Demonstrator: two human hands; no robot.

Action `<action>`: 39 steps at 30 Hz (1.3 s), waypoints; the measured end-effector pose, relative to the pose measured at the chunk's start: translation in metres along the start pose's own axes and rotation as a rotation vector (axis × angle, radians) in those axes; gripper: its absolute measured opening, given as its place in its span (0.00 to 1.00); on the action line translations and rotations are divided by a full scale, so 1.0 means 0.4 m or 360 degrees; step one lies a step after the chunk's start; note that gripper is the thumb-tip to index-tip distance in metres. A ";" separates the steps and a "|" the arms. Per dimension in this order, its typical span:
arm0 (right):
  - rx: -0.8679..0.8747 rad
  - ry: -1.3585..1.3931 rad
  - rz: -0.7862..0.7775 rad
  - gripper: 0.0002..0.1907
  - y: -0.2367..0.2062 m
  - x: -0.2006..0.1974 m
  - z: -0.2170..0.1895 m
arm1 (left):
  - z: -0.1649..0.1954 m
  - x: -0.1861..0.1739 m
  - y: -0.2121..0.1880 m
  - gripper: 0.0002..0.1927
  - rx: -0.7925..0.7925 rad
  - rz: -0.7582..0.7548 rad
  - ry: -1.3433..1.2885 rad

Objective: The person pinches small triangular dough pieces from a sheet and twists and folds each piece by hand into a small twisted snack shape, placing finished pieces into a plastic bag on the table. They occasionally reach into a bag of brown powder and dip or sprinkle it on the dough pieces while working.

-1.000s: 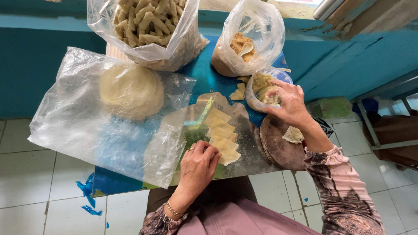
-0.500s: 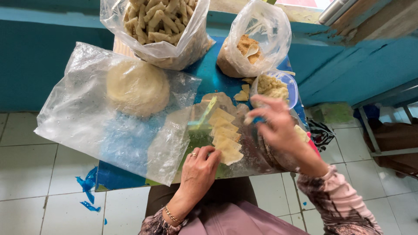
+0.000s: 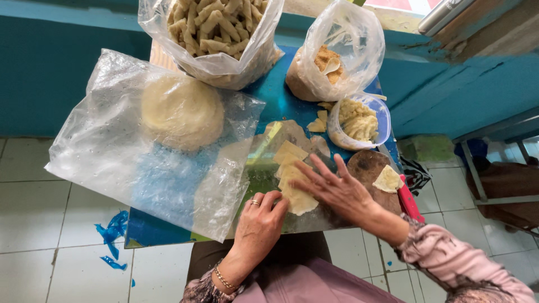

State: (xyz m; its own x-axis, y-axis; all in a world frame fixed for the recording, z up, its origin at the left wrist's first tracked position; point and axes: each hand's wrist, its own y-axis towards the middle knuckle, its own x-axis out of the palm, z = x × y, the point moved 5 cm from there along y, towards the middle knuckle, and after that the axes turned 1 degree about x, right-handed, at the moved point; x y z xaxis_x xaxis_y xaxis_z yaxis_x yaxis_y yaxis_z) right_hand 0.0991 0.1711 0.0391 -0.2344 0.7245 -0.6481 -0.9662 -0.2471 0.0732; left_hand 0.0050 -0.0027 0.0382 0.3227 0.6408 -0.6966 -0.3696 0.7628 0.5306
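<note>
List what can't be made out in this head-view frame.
- Pale dough strips: how many are stacked; the right hand covers part of the pile.
- Left hand: fingertips curl under, so their contact is unclear.
- Dough disc: surface blurred by the clear plastic bag around it.
- Bag of rolled pieces: top cut off by the frame edge.
</note>
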 end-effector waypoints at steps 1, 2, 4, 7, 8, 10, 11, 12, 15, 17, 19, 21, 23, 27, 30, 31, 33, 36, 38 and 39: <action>-0.0009 -0.0036 -0.0034 0.39 0.009 0.015 0.014 | -0.001 -0.001 0.004 0.13 0.0008 0.0012 0.0003; -0.0026 -0.0068 -0.0065 0.39 0.018 0.025 0.024 | 0.000 -0.002 0.003 0.13 -0.0003 0.0006 -0.0005; -0.0048 -0.0062 -0.0034 0.40 0.046 0.035 0.040 | -0.001 -0.004 0.004 0.14 -0.0017 0.0000 -0.0013; -0.0078 -0.0180 -0.0043 0.43 0.088 0.049 0.061 | -0.003 -0.004 0.006 0.15 -0.0008 -0.0022 0.0007; -0.0084 -0.0243 -0.0057 0.44 0.103 0.056 0.068 | -0.005 -0.003 0.010 0.15 -0.0001 -0.0013 0.0004; -0.0065 -0.0300 -0.0125 0.45 0.121 0.070 0.073 | -0.005 -0.003 0.007 0.15 -0.0002 -0.0015 -0.0006; -0.0056 -0.0332 -0.0153 0.45 0.131 0.079 0.075 | -0.006 -0.002 0.007 0.15 0.0000 -0.0015 -0.0005; -0.0026 -0.0295 -0.0190 0.45 0.141 0.090 0.078 | -0.008 -0.001 0.007 0.14 0.0000 -0.0016 -0.0003; 0.0050 -0.0253 -0.0233 0.44 0.173 0.116 0.090 | -0.009 -0.001 0.003 0.13 -0.0010 -0.0016 -0.0007; 0.0079 -0.0312 -0.0173 0.43 0.191 0.121 0.109 | -0.005 -0.002 0.001 0.13 -0.0012 -0.0007 -0.0015; 0.0213 -0.0147 -0.0165 0.37 0.201 0.122 0.144 | -0.005 -0.003 0.003 0.12 -0.0005 0.0001 -0.0015; 0.0297 0.0055 -0.0089 0.34 0.188 0.098 0.151 | -0.004 -0.003 0.001 0.12 -0.0002 -0.0008 -0.0023; 0.0308 0.0291 0.0054 0.34 0.141 0.043 0.125 | -0.004 -0.002 -0.001 0.11 -0.0021 -0.0009 -0.0022; 0.0016 0.0203 0.0133 0.35 0.030 -0.058 0.004 | -0.005 0.003 -0.002 0.11 0.0005 0.0021 -0.0009; -0.0050 0.0156 0.0172 0.36 -0.013 -0.084 -0.031 | -0.003 0.006 -0.005 0.11 0.0007 0.0037 0.0001; -0.0063 0.0098 0.0166 0.36 -0.016 -0.084 -0.034 | -0.004 0.007 -0.003 0.11 0.0008 0.0037 0.0008; -0.0066 -0.0020 0.0137 0.37 -0.009 -0.072 -0.023 | -0.003 0.010 -0.004 0.10 -0.0004 -0.0011 0.0016; -0.0054 -0.0199 0.0096 0.39 0.023 -0.039 0.001 | -0.003 0.006 0.002 0.11 0.0015 0.0011 0.0026; -0.0071 -0.0249 0.0030 0.40 0.048 -0.008 0.015 | 0.001 0.002 -0.002 0.11 0.0006 0.0012 0.0013; -0.0053 -0.0308 0.0005 0.41 0.066 0.013 0.027 | 0.001 0.001 -0.001 0.12 0.0007 0.0010 0.0009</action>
State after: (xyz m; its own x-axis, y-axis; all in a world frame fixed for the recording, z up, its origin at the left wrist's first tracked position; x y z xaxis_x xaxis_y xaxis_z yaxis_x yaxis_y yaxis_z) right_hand 0.0713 0.1753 0.0460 -0.2568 0.8333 -0.4896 -0.9621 -0.2683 0.0479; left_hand 0.0056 -0.0027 0.0380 0.3151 0.6453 -0.6959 -0.3678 0.7590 0.5372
